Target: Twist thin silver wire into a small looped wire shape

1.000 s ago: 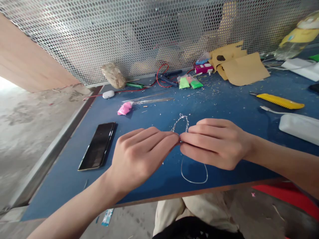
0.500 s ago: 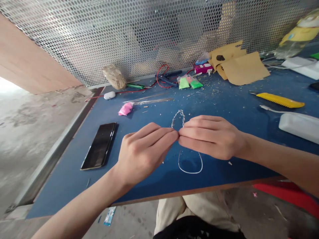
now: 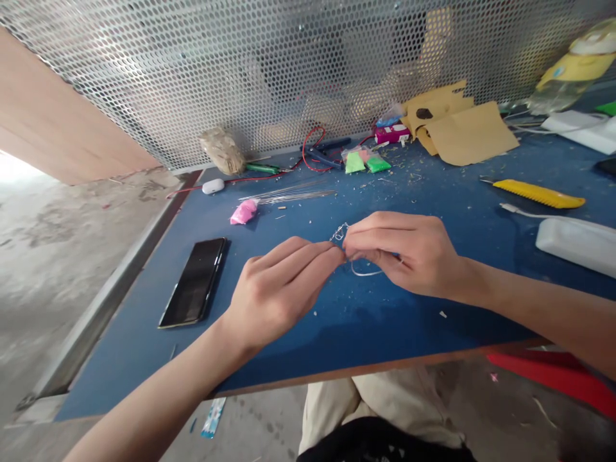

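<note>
We held a twisted silvery wire (image 3: 339, 232) above the table (image 3: 366, 346), right where our two hands met. The fingers of our left hand (image 3: 283, 282) lay pressed together, their tips pinching the wire from one side; the exact grip was hidden beneath them. Our right hand (image 3: 409, 250) was on the other side with its fingers bent, thumb tucked below, pinching the wire too, its fingertips just beside the left ones. The twisted part curved up beyond our fingertips, and a smooth, untwisted stretch looped out below the right hand.

To the left of our left hand we had a black phone (image 3: 195, 282) lying flat, and beyond it a pink packet (image 3: 244, 212) beside a spread of thin metal rods (image 3: 293, 194). Farther back we saw small bags of green material (image 3: 379, 165) near a blue-handled tool (image 3: 322, 156). On the right lay a yellow cutter (image 3: 539, 193), behind a white device (image 3: 577, 244) with a cable. Along the back stood a perforated metal panel (image 3: 192, 77).
</note>
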A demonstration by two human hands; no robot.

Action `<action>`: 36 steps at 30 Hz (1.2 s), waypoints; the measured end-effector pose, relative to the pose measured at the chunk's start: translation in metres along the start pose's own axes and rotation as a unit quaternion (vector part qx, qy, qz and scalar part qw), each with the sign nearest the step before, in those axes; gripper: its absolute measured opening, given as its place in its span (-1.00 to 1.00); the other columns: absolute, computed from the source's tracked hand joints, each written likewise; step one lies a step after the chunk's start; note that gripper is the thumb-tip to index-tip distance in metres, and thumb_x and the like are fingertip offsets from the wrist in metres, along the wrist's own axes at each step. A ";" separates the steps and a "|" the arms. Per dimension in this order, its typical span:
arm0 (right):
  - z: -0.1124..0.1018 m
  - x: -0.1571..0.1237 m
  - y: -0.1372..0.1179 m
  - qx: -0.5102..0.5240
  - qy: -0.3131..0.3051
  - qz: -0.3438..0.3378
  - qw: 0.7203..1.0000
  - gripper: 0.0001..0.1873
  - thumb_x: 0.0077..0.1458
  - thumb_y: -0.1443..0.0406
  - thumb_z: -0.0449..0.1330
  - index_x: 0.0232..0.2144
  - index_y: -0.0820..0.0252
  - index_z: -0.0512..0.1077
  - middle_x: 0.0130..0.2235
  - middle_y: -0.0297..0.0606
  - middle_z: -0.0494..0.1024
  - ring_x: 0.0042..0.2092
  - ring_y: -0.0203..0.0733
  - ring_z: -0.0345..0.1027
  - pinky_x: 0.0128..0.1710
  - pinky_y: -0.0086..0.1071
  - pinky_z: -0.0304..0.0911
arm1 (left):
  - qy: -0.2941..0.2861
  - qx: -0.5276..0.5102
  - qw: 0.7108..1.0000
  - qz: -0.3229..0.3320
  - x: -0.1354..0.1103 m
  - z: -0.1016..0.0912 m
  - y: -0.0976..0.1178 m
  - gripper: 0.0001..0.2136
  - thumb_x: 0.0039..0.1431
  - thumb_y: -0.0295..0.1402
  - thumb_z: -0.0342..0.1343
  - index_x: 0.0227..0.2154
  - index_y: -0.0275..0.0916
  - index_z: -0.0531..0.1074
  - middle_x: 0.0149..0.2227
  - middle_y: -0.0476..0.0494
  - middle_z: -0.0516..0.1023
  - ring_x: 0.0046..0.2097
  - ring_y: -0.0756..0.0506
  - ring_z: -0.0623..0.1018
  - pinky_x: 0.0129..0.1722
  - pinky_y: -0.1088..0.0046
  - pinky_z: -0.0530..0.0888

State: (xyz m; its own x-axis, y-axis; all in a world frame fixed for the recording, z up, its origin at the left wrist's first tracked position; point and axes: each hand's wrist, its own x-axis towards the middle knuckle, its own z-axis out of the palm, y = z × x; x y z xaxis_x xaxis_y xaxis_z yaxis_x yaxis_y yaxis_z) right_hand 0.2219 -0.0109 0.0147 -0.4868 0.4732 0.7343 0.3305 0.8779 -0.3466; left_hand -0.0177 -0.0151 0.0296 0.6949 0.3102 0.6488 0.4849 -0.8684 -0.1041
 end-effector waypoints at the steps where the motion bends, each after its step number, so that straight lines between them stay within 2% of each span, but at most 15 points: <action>1: 0.001 0.001 -0.001 0.009 0.010 0.016 1.000 -0.81 0.33 0.40 0.13 -0.14 0.14 0.54 -0.12 -0.25 0.64 -0.08 -0.26 0.53 -0.06 -0.37 0.45 | 0.010 0.013 1.000 0.012 -0.001 0.000 -0.001 -0.72 0.21 -0.55 0.21 -0.04 -0.18 0.48 -0.17 -0.10 0.67 -0.22 -0.08 0.63 -0.26 0.42 0.58; 5: 0.005 0.004 -0.004 0.051 0.053 0.070 0.995 -0.88 0.29 0.35 0.20 -0.22 0.15 0.57 -0.19 -0.26 0.67 -0.15 -0.24 0.55 -0.11 -0.38 0.45 | 0.021 0.058 0.996 0.058 -0.003 -0.002 -0.004 -0.69 0.16 -0.56 0.26 -0.05 -0.18 0.50 -0.14 -0.10 0.68 -0.16 -0.12 0.66 -0.26 0.40 0.59; 7: 0.008 0.004 -0.004 0.078 0.074 0.085 0.991 -0.91 0.27 0.34 0.24 -0.24 0.16 0.58 -0.21 -0.26 0.67 -0.17 -0.25 0.55 -0.12 -0.38 0.45 | 0.025 0.056 0.996 0.061 -0.001 -0.001 -0.004 -0.70 0.14 -0.56 0.27 -0.08 -0.19 0.50 -0.14 -0.09 0.68 -0.15 -0.11 0.66 -0.25 0.42 0.58; 9: 0.009 0.004 -0.003 0.094 0.089 0.088 0.988 -0.92 0.25 0.35 0.25 -0.26 0.16 0.58 -0.22 -0.27 0.67 -0.17 -0.24 0.55 -0.11 -0.36 0.45 | 0.026 0.014 0.999 0.012 0.003 0.001 -0.004 -0.77 0.16 -0.53 0.29 -0.13 -0.19 0.51 -0.18 -0.05 0.69 -0.20 -0.07 0.66 -0.25 0.45 0.56; 11: 0.010 0.003 -0.001 0.099 0.097 0.089 0.986 -0.91 0.25 0.34 0.26 -0.28 0.15 0.58 -0.22 -0.28 0.67 -0.17 -0.24 0.54 -0.11 -0.35 0.45 | 0.020 -0.057 0.995 -0.076 0.005 0.006 -0.004 -0.84 0.18 -0.43 0.30 -0.18 -0.19 0.50 -0.26 -0.02 0.68 -0.29 -0.01 0.63 -0.28 0.49 0.55; 13: 0.010 0.002 0.001 0.093 0.102 0.103 0.985 -0.91 0.25 0.32 0.26 -0.29 0.14 0.58 -0.24 -0.29 0.67 -0.21 -0.25 0.54 -0.14 -0.36 0.45 | 0.003 -0.132 0.978 -0.163 0.006 0.013 -0.005 -0.82 0.20 -0.33 0.30 -0.18 -0.21 0.49 -0.31 -0.03 0.67 -0.33 0.02 0.61 -0.31 0.53 0.53; 15: 0.009 0.001 0.002 0.083 0.103 0.125 0.983 -0.93 0.23 0.30 0.28 -0.29 0.14 0.58 -0.25 -0.30 0.67 -0.26 -0.27 0.52 -0.18 -0.39 0.45 | -0.018 -0.190 0.956 -0.221 0.006 0.019 -0.005 -0.82 0.23 -0.28 0.27 -0.17 -0.24 0.51 -0.31 -0.05 0.67 -0.33 0.02 0.61 -0.34 0.55 0.52; 20: 0.009 0.000 0.006 0.134 0.113 0.158 0.972 -0.91 0.22 0.26 0.29 -0.29 0.14 0.57 -0.22 -0.26 0.66 -0.20 -0.22 0.54 -0.22 -0.37 0.49 | -0.038 -0.293 0.914 -0.280 0.003 0.027 -0.004 -0.87 0.26 -0.29 0.23 -0.27 -0.24 0.58 -0.32 -0.07 0.68 -0.33 0.01 0.62 -0.29 0.52 0.56; 23: 0.013 -0.001 0.008 0.156 0.129 0.159 0.966 -0.90 0.21 0.23 0.30 -0.27 0.14 0.53 -0.19 -0.25 0.61 -0.18 -0.21 0.51 -0.23 -0.35 0.48 | -0.007 -0.328 0.896 -0.301 0.004 0.026 0.000 -0.87 0.25 -0.30 0.25 -0.30 -0.26 0.58 -0.38 -0.06 0.67 -0.41 0.04 0.60 -0.36 0.55 0.55; 25: 0.014 -0.003 0.010 0.139 0.152 0.158 0.966 -0.82 0.17 0.20 0.33 -0.21 0.13 0.49 -0.19 -0.27 0.55 -0.26 -0.26 0.47 -0.32 -0.38 0.44 | 0.019 -0.342 0.885 -0.315 0.005 0.023 0.002 -0.88 0.25 -0.31 0.24 -0.32 -0.27 0.56 -0.42 -0.05 0.64 -0.46 0.06 0.57 -0.43 0.58 0.52; 27: 0.013 -0.005 0.012 0.089 0.189 0.127 0.970 -0.70 0.10 0.17 0.39 -0.15 0.10 0.44 -0.19 -0.28 0.50 -0.34 -0.29 0.40 -0.43 -0.38 0.37 | 0.036 -0.356 0.874 -0.330 0.006 0.019 0.004 -0.88 0.26 -0.32 0.23 -0.32 -0.28 0.54 -0.44 -0.05 0.63 -0.45 0.06 0.57 -0.42 0.59 0.52; 30: 0.006 -0.005 0.017 -0.073 0.225 -0.023 0.971 -0.58 0.01 0.19 0.45 -0.10 0.02 0.44 -0.18 -0.29 0.51 -0.33 -0.24 0.37 -0.38 -0.32 0.37 | 0.036 -0.385 0.851 -0.354 0.006 0.016 0.006 -0.86 0.29 -0.31 0.21 -0.33 -0.29 0.51 -0.48 -0.04 0.61 -0.46 0.06 0.56 -0.43 0.60 0.51; 32: -0.002 -0.005 0.018 -0.187 0.188 -0.123 0.956 -0.62 0.05 0.20 0.43 -0.07 -0.07 0.47 -0.20 -0.32 0.54 -0.30 -0.21 0.40 -0.29 -0.28 0.38 | 0.022 -0.410 0.833 -0.370 0.006 0.016 0.007 -0.83 0.30 -0.29 0.19 -0.34 -0.30 0.50 -0.51 -0.04 0.60 -0.51 0.07 0.52 -0.50 0.61 0.48; 34: -0.008 -0.004 0.019 -0.253 0.142 -0.146 0.946 -0.71 0.13 0.19 0.37 -0.08 -0.17 0.51 -0.23 -0.36 0.58 -0.28 -0.20 0.42 -0.28 -0.27 0.35 | 0.005 -0.431 0.819 -0.379 0.005 0.017 0.009 -0.81 0.30 -0.27 0.19 -0.35 -0.30 0.48 -0.52 -0.04 0.59 -0.56 0.09 0.49 -0.56 0.62 0.45; 36: -0.011 -0.003 0.020 -0.278 0.113 -0.140 0.944 -0.78 0.18 0.19 0.33 -0.11 -0.21 0.53 -0.23 -0.39 0.61 -0.27 -0.19 0.42 -0.29 -0.26 0.31 | -0.010 -0.444 0.812 -0.379 0.004 0.018 0.010 -0.81 0.30 -0.28 0.19 -0.36 -0.31 0.47 -0.52 -0.04 0.59 -0.59 0.10 0.48 -0.59 0.64 0.44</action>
State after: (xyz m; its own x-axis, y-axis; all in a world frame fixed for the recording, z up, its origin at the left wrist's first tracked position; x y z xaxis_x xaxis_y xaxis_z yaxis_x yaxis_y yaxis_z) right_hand 0.2391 0.0048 0.0121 -0.4538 0.1459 0.8791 0.6186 0.7616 0.1930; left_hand -0.0002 -0.0156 0.0177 0.3887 0.8841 0.2592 0.2100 -0.3590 0.9094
